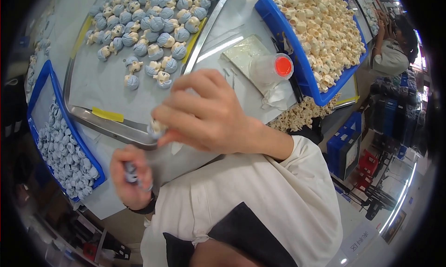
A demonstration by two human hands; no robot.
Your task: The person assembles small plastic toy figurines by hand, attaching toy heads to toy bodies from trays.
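My pale worktop (237, 11) holds a metal tray (109, 130); left of that tray sits a blue bin (98, 172), and right of it lie a flat pale slab (237, 51) and a crumpled white tissue (278, 97).

Right grip (204, 111) pinched, forearm (272, 139) slanting in from right; left grip (131, 178) lower, curled, blurred.

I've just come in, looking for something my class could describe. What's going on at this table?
A person's right hand pinches a small blue-and-cream head near the edge of a metal tray. The left hand, blurred, holds something blue-grey. Similar heads lie in the tray. A blue bin on the left holds blue-grey pieces; another on the right holds cream ones.
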